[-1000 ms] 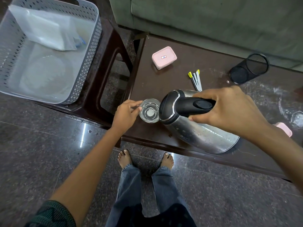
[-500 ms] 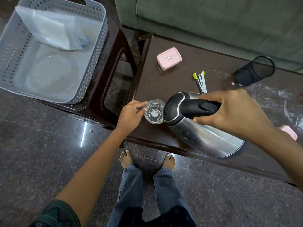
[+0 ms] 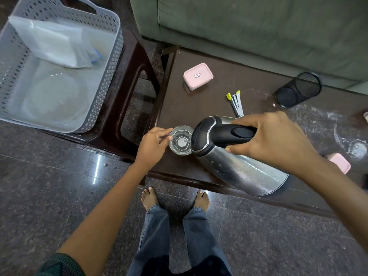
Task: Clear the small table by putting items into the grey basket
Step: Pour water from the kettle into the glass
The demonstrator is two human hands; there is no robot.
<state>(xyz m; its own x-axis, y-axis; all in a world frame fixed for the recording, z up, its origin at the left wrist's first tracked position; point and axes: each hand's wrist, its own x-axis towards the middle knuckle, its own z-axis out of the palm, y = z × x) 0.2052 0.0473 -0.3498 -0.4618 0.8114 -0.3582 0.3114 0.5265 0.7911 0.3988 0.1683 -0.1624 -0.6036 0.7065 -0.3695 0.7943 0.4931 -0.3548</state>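
Gripping the tilted kettle (right hand), left hand grasps the glass.

Dark speckled stone floor, green sofa behind, dark brown stool

Green sofa seen along the 12 to 2 o'clock edge, dark speckled stone floor spread from 6 to 9 o'clock, dark brown stool placed at 10 o'clock, bare feet and blue jeans shown at 6 o'clock.
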